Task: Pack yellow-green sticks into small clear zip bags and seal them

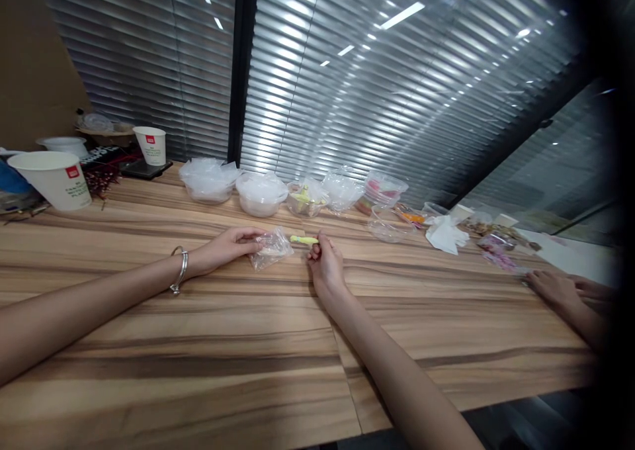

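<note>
Yellow stick (303, 240) crosswise, free end leftward

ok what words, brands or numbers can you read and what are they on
"BE ... WITH LESS PLASTIC": far paper cup, second word blurred
"BE ... WITH ... PLAST...": near paper cup, rest unclear
Red logos on both cups: too small
White lettering on the black item: too blurred

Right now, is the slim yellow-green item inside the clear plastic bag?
No, the right hand grips the item outside the bag, which the left hand touches.
</note>
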Demonstrator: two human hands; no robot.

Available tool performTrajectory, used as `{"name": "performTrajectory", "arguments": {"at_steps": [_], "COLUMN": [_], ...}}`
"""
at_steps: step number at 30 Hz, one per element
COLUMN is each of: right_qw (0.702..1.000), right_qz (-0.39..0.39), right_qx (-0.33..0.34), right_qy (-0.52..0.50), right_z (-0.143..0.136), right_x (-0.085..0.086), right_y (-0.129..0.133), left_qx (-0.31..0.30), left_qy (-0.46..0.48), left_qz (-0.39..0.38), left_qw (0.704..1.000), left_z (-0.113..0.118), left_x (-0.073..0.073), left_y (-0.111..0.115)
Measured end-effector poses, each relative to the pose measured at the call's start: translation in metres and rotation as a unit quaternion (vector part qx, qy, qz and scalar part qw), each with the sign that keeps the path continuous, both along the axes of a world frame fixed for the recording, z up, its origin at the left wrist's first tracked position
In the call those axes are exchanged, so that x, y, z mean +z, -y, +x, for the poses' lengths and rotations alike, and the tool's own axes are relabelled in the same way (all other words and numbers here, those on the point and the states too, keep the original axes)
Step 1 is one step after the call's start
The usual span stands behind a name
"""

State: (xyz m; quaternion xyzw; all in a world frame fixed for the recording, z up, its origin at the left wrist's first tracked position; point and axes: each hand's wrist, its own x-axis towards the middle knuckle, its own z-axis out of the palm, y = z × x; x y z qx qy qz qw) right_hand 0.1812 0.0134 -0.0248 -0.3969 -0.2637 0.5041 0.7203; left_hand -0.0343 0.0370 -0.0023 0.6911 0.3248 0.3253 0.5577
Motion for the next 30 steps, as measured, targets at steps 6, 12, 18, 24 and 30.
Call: {"name": "performTrajectory", "arguments": {"at_steps": [6,12,18,24,30], "right_qw": [0.993,0.968,0.965,0.975,0.984], "right_qz": [0.004,0.033,0.017,-0.007,-0.01], "right_qx": [0.036,0.112,0.147,0.111,0.082], "right_qy": [0.112,0.222,0.219,0.19,0.16], "right_z": [-0.0015,-0.0048,-0.0044,-0.0059,-0.0048], "right_x": [0.0001,0.0031,0.0008,-0.0024,-0.004], "right_y": [0.001,0.0047,0.0026,0.0006,-0.0001], "left_qx": [-0.005,-0.003,0.035,0.07,0.048], "left_qy": [-0.007,-0.015,0.029,0.059,0.062], "left_qz": [0.004,0.015,0.003,0.024,0.026], "left_qw": [1.0,1.0,0.999,0.996,0.997], "left_z": [-0.0002,-0.0019,-0.0023,-0.0007,-0.0006], "left_x": [0.0018,-0.0001,-0.0044,-0.0021,0.0032], "left_y": [0.0007,0.0001,-0.0013,0.0007,0.0053]}}
